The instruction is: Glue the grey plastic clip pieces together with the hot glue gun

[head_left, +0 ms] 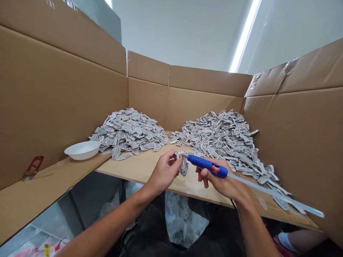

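Note:
Pinched between the fingers of my left hand is a small grey-white part with a pointed end, held over the front of the wooden table. My right hand is closed round a blue glue gun, its nozzle at the upper part of the piece. A long clear glue stick sticks out from the back of the gun toward the lower right. Behind my hands lie two heaps of similar parts, one at the left and a wider one at the right.
Cardboard walls surround the wooden table at the back and sides. A white bowl and a red-handled tool are at the left. Below the table edge are plastic bags. Part of another person's leg shows lower right.

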Motion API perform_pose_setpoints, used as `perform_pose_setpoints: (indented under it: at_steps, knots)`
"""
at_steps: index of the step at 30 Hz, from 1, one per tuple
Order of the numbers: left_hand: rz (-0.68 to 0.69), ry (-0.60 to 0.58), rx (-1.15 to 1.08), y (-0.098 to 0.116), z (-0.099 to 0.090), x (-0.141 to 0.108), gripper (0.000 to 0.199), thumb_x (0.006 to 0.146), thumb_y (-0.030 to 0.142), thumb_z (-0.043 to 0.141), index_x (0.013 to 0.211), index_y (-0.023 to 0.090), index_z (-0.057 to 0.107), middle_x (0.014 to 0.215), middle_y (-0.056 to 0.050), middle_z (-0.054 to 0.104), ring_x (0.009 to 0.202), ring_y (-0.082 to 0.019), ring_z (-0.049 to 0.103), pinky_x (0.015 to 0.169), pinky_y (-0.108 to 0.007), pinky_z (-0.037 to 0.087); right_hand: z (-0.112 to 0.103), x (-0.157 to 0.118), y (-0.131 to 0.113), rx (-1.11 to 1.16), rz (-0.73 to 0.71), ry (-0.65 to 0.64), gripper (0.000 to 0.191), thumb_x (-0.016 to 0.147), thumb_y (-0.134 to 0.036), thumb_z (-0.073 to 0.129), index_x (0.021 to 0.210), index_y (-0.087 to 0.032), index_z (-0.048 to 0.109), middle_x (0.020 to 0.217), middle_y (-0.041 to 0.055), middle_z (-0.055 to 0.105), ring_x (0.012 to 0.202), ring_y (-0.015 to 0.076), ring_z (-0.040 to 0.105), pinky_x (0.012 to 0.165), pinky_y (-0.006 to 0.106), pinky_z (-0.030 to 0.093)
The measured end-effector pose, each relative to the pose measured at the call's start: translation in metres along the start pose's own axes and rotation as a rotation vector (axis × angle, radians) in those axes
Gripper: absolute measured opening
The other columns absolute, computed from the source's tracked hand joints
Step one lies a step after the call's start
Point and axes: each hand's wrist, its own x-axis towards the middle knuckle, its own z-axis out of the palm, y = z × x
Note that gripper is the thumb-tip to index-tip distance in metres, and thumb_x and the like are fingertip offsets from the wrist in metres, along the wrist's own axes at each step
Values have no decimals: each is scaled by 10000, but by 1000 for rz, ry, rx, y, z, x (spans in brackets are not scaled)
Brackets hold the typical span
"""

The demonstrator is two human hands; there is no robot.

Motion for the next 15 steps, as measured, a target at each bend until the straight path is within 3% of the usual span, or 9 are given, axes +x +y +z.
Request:
perform_pose_setpoints:
  at_steps: [15]
  knots:
    - [16,13,-5,3,1,-1,213,872,378,640,833,195,538,682,43,490,531,-84,411,489,-221,322,1,0,2,50,24,12,578,827,-758,658,795,-181,638,663,18,644,510,132,606,493,251,472]
